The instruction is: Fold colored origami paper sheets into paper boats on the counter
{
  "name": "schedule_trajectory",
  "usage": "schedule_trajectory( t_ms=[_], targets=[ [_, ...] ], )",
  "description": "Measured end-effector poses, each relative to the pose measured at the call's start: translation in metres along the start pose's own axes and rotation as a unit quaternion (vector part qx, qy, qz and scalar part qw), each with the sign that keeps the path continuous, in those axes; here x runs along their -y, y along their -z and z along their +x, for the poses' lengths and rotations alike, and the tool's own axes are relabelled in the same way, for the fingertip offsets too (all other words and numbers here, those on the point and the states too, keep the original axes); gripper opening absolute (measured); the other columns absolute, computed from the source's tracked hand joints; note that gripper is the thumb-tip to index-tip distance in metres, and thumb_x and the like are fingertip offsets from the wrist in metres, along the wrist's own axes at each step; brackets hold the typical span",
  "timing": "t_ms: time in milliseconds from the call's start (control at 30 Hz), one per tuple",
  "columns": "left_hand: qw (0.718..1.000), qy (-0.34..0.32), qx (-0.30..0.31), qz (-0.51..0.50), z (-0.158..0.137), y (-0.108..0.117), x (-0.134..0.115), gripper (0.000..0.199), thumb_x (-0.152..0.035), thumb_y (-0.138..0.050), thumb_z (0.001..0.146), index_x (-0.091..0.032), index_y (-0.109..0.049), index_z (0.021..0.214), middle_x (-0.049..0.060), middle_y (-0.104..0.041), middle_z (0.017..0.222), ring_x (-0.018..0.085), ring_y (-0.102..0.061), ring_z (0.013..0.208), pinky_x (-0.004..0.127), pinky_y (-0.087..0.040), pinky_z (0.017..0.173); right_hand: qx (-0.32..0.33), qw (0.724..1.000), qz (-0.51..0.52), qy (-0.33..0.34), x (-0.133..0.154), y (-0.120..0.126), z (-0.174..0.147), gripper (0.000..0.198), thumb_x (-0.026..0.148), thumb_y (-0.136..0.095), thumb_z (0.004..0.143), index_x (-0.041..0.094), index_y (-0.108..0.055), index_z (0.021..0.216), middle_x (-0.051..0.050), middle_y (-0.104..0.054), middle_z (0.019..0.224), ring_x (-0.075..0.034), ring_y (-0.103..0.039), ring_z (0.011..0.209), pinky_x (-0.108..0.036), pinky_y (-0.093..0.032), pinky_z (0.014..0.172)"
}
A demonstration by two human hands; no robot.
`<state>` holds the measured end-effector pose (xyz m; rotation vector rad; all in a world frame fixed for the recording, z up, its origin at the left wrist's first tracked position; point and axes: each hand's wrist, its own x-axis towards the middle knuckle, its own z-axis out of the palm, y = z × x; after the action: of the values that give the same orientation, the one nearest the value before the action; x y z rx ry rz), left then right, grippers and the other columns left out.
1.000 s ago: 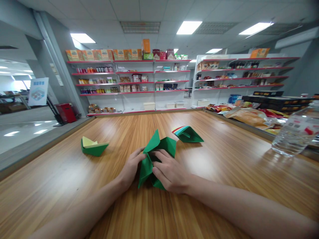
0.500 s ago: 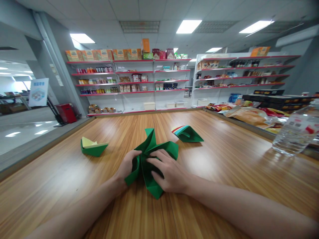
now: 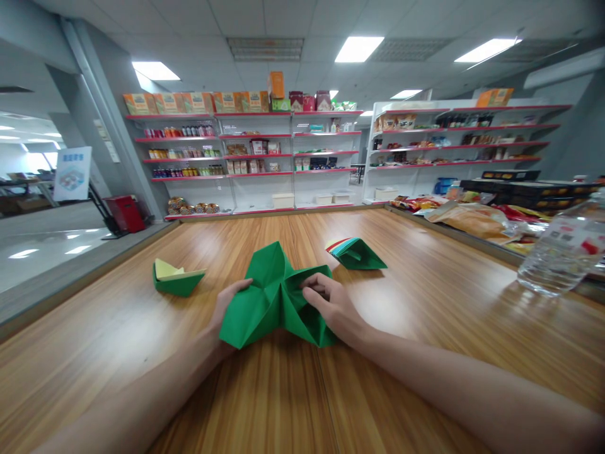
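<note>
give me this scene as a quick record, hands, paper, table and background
left hand: holds the left edge of the green paper, thumb on top
right hand: at the paper's right side, fingertips inside an open fold
green paper: creased, flaps spread wide
left on table: small boat, green outside, pale yellow inside
beyond right hand: folded paper, green with a striped end
far right: clear bottle
background: stocked shelves

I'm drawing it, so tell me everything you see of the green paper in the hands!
The green paper is creased, folded into pointed flaps that meet near its middle. It is spread open, with a hollow on the right. The left hand holds its left edge; the right hand reaches into the hollow. Whether it touches the wooden table is unclear.
</note>
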<state>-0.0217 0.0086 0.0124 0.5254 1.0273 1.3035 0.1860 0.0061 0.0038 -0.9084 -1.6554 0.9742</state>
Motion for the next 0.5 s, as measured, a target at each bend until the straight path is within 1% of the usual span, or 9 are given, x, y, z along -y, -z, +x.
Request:
schedule_trajectory(
  t_ms=[67,100,167,233,300,433,500],
  targets=[
    [1.0,0.018,0.024,0.011,-0.002,-0.001,0.001,0.015,-0.02,-0.056,0.08,-0.01,-0.067,0.081,0.011,-0.071,0.068,0.024,-0.068,0.058,0.034,-0.056,0.06,-0.035,0.998,0.032,-0.049,-0.001,0.0,0.004,0.022,0.033,-0.064,0.078,0.015,-0.058,0.091,-0.005,-0.066,0.083,-0.019,-0.064,0.079,-0.03,-0.05,0.069],
    [0.999,0.025,0.035,0.016,-0.003,-0.002,0.001,0.017,-0.021,-0.055,0.081,-0.009,-0.067,0.084,0.012,-0.072,0.071,0.025,-0.069,0.061,0.035,-0.057,0.063,-0.04,0.996,0.046,-0.068,-0.002,0.0,0.006,0.028,0.034,-0.068,0.075,0.015,-0.059,0.092,-0.006,-0.068,0.086,-0.02,-0.065,0.081,-0.031,-0.051,0.071],
    [0.997,0.034,0.058,0.022,-0.004,-0.002,0.001,0.02,-0.023,-0.054,0.083,-0.009,-0.066,0.089,0.014,-0.072,0.076,0.026,-0.07,0.067,0.037,-0.057,0.068,-0.01,0.994,0.069,-0.085,-0.002,0.0,0.009,0.033,0.037,-0.071,0.072,0.014,-0.062,0.094,-0.008,-0.069,0.094,-0.023,-0.065,0.088,-0.034,-0.051,0.075],
    [0.995,0.044,0.087,0.03,-0.005,-0.001,0.0,0.024,-0.027,-0.056,0.083,-0.008,-0.066,0.093,0.015,-0.072,0.081,0.028,-0.07,0.073,0.039,-0.057,0.071,0.046,0.992,0.082,-0.079,0.0,0.002,0.011,0.035,0.04,-0.069,0.073,0.014,-0.066,0.096,-0.007,-0.07,0.097,-0.023,-0.065,0.09,-0.036,-0.052,0.077],
    [0.991,0.046,0.118,0.042,-0.004,0.002,-0.001,0.026,-0.029,-0.059,0.081,-0.009,-0.066,0.095,0.015,-0.072,0.084,0.028,-0.07,0.075,0.039,-0.056,0.072,0.088,0.989,0.095,-0.07,0.003,0.004,0.012,0.035,0.041,-0.069,0.074,0.015,-0.067,0.098,-0.006,-0.07,0.097,-0.023,-0.065,0.089,-0.036,-0.052,0.078],
    [0.982,0.022,0.176,0.07,0.001,0.009,-0.003,0.027,-0.028,-0.066,0.077,-0.011,-0.066,0.097,0.013,-0.072,0.089,0.027,-0.07,0.077,0.038,-0.056,0.075,0.127,0.985,0.111,-0.044,0.007,0.005,0.01,0.035,0.04,-0.067,0.076,0.015,-0.066,0.1,-0.006,-0.071,0.098,-0.022,-0.065,0.09,-0.038,-0.052,0.082],
    [0.977,0.022,0.197,0.075,0.003,0.011,-0.002,0.027,-0.027,-0.068,0.075,-0.012,-0.065,0.098,0.013,-0.072,0.09,0.027,-0.07,0.078,0.04,-0.055,0.076,0.125,0.989,0.081,-0.011,0.007,0.004,0.009,0.035,0.038,-0.066,0.078,0.016,-0.064,0.105,-0.006,-0.069,0.103,-0.023,-0.064,0.096,-0.039,-0.05,0.086]
  ],
)
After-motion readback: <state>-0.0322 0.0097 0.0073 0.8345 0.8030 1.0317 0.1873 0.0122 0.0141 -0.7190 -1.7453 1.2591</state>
